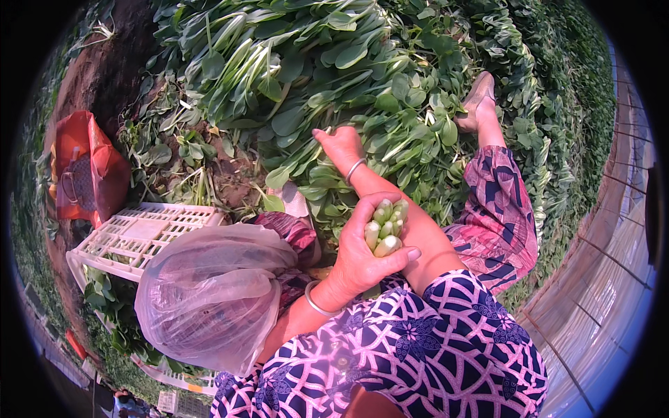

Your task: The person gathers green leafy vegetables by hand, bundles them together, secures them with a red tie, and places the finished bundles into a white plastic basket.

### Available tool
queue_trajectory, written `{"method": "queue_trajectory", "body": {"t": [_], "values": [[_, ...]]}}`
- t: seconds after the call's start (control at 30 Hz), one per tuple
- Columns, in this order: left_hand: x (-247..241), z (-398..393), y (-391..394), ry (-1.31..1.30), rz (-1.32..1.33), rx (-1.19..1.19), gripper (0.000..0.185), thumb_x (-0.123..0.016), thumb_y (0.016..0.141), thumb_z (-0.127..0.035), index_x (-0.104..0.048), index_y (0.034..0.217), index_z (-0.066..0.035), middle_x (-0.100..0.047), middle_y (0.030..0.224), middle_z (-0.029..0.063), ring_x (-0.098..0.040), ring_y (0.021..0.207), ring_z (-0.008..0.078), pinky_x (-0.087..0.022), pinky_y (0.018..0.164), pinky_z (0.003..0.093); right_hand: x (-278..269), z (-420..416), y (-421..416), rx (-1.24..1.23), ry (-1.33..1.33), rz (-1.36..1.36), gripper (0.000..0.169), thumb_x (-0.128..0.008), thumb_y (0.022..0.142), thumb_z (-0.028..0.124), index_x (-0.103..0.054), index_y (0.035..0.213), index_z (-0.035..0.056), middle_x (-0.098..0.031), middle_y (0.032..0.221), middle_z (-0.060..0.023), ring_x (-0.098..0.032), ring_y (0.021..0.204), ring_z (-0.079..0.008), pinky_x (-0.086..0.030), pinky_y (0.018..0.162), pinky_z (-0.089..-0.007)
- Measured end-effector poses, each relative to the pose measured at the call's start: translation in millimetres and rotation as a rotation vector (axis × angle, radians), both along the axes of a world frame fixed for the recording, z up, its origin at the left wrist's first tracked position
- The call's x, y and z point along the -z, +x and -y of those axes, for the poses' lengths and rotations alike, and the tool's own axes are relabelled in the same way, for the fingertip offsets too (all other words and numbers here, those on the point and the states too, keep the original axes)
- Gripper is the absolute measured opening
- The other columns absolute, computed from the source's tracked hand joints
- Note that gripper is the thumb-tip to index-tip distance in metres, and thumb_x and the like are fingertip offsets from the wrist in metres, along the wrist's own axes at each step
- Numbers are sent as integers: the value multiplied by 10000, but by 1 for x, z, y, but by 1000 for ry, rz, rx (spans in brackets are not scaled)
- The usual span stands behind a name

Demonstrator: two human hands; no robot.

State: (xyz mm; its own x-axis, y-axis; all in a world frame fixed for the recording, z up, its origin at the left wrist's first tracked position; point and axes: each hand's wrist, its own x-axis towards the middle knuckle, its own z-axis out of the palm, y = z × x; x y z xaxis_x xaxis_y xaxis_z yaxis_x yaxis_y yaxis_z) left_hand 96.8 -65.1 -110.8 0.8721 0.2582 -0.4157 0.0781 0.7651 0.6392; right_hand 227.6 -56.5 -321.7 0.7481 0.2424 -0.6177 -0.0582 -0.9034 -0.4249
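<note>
My left hand (pixel 360 245) is closed around a bundle of leafy greens (pixel 387 227), its pale cut stem ends facing up; the leaves are hidden below. Farther forward, my right hand (pixel 339 146) reaches across and pinches the stem end of a leafy green plant (pixel 300 164) between thumb and fingers. Beyond it lies a broad heap of picked leafy greens (pixel 292 68), many with pale stems pointing up and to the right. Both wrists wear a metal bangle.
A white plastic crate (pixel 151 230) with greens inside stands at left, beside a translucent plastic bag (pixel 214 292). Farther left is a red bag (pixel 91 167) on the soil. My shod foot (pixel 476 99) rests among plants at right. Plastic sheeting (pixel 590 292) runs along the right edge.
</note>
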Motion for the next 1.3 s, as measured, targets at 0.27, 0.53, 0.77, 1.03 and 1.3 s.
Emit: {"method": "queue_trajectory", "body": {"t": [0.27, 0.53, 0.77, 1.03, 1.3], "values": [[2, -3, 4, -6, -46, -32, 688, -813, 682, -108, -458, 1265, -17, -578, 1033, 48, -563, 910, 120, -479, 826, 268, 16, 17, -14, 151, 272, 33, 322, -726, 695, 179, -624, 934, -11, -673, 833, -144, -651, 759, -259, -515, 719, -356], [11, 5, 6, 165, -68, -257, 590, -796, 708, -33, -488, 1211, -30, -595, 1001, 37, -585, 874, 116, -509, 801, 273, -91, 77, 14, 207, 876, 45, 138, -610, 811, -2, -637, 945, 13, -641, 811, 2, -562, 702, -64, -469, 651, -219], [19, 11, 8, 494, -71, -288, 708, -891, 665, -192, -474, 1216, -38, -566, 1067, 36, -543, 949, 122, -481, 849, 272, -239, 122, 4, -339, 558, 232, 158, -521, 810, -29, -605, 944, -25, -613, 767, -58, -559, 689, -121, -472, 654, -265], [22, 21, 25, 188, 108, -316, 629, -855, 683, -126, -489, 1186, -30, -566, 1042, 27, -526, 957, 106, -475, 867, 271, -249, 137, -12, -39, 739, -54, 241, -661, 853, 20, -593, 1080, -21, -639, 970, -11, -593, 861, -76, -485, 774, -226], [6, 5, 16, 290, -79, -379, 645, -820, 679, -168, -496, 1226, -56, -626, 1089, 112, -627, 988, 193, -503, 877, 313, -243, 124, -7, 232, 925, -386, 367, -649, 902, 112, -555, 1224, -37, -637, 1173, -115, -624, 1060, -205, -480, 959, -314]]}}
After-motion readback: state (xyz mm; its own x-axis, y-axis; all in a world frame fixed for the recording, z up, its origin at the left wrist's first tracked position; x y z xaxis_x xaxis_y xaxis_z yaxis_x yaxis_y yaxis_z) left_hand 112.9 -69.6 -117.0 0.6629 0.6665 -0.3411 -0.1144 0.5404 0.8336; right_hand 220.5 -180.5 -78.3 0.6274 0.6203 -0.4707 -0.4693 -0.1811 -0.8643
